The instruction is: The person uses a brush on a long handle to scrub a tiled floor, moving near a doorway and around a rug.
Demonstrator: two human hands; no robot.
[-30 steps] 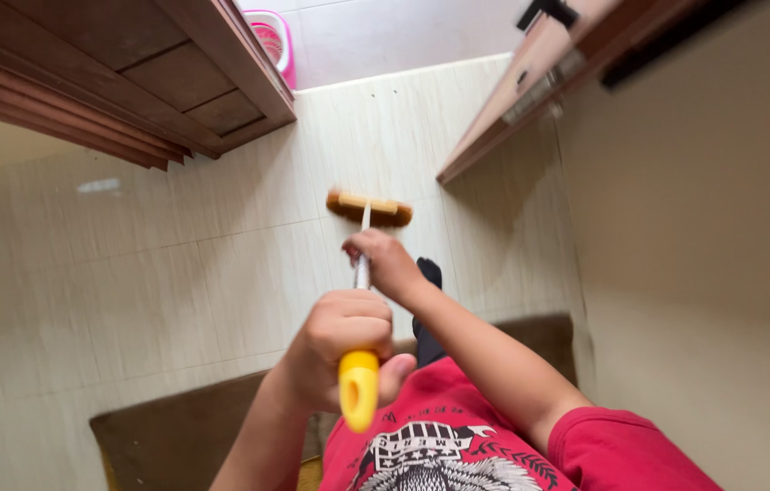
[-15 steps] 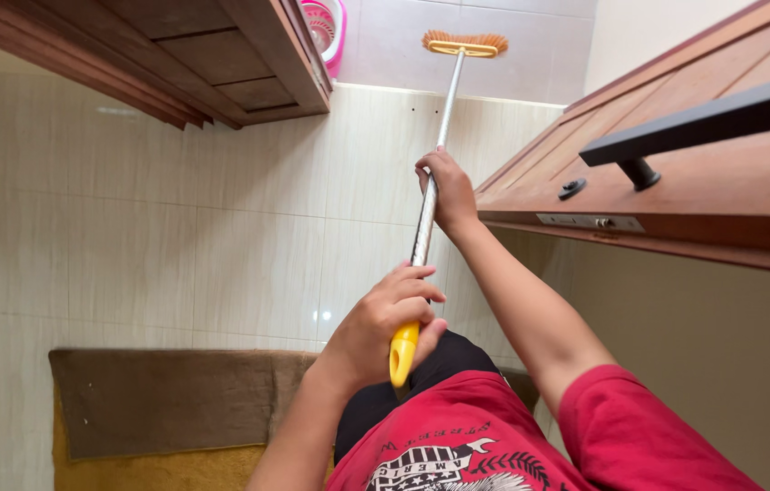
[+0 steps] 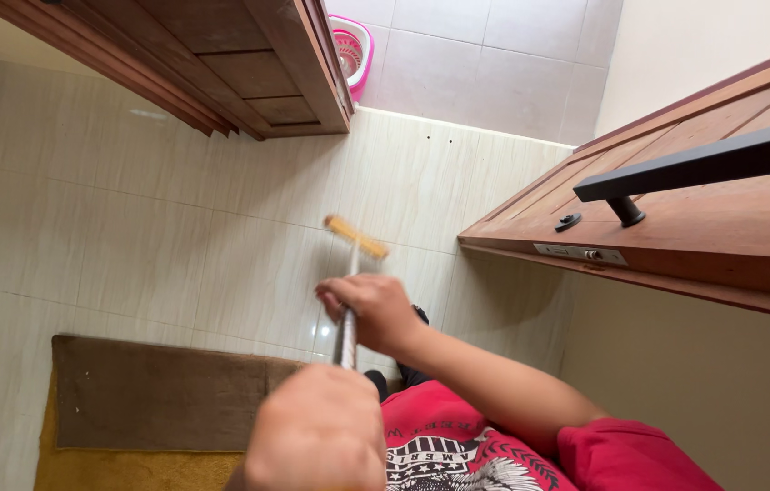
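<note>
We have both hands on the broom handle point(image 3: 347, 332): right hand point(image 3: 369, 311) fingers wrapped round it, left hand point(image 3: 317, 436) closed near its end. The brush head point(image 3: 356, 237) rests on the tiled floor point(image 3: 176, 245), beyond the brown mat point(image 3: 158, 391); sweeping seems mid-way.

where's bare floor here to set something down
Widest bare patch: cream floor tiles between the wooden door and the brown mat. Also free: grey tiles beside the pink bucket. Crowded: around the brush head, both hands on the pole.
</note>
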